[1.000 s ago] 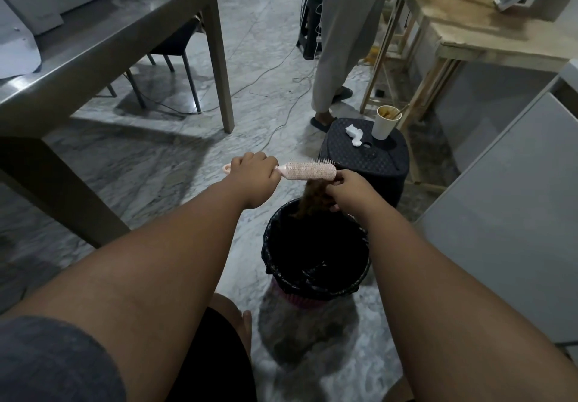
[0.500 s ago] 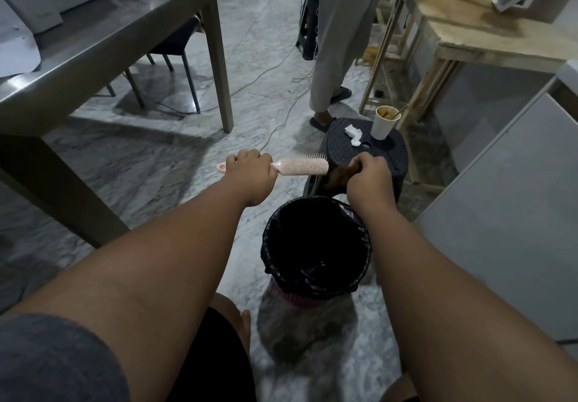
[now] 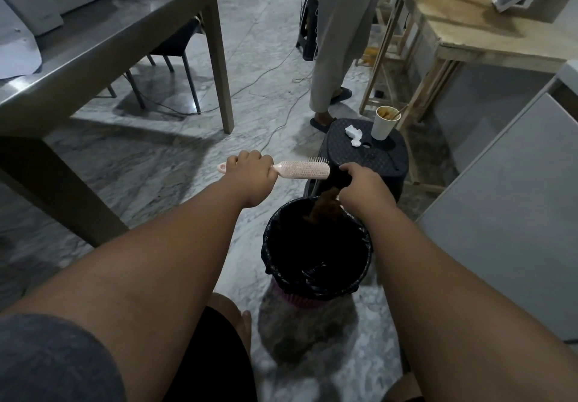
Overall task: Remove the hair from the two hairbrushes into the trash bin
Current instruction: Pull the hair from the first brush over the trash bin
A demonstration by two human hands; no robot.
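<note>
Left hand [image 3: 253,173] gripping hairbrush [image 3: 305,169] handle. Right hand [image 3: 359,182] pinching hair clump [image 3: 325,206] at brush tip, clump dangling beneath it over trash bin [image 3: 268,239] — not yet dropped. Second brush not showing.

A person's left hand [image 3: 253,172] grips the handle of a pink hairbrush [image 3: 301,169] held level above a black-lined trash bin [image 3: 268,236], while the right hand [image 3: 362,182], at the brush's tip, pinches a brown clump of hair [image 3: 323,206] dangling over the bin's far rim.
</note>
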